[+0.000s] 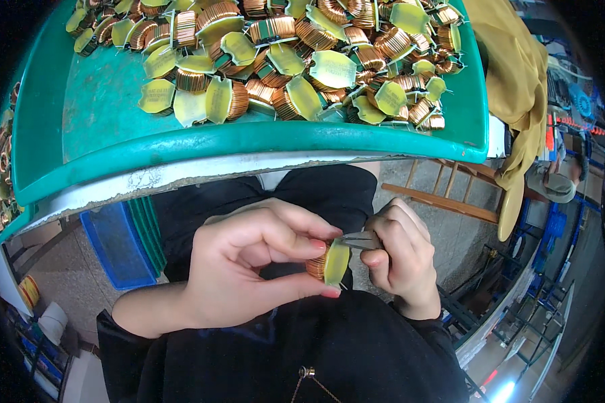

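While copper windings [316, 266] ring the coil [327, 264], its plate [337, 263] is yellow-green.

The person wears a black top [215, 369] with wide sleeves [122, 346] and a dim blue mark [249, 333] on the front. A thin chain [324, 387] with a small, round, shiny bead [306, 371] lies over it. The cloth on the legs [333, 191] is black too. The left hand [245, 258] is bare, with pink nails [331, 292].
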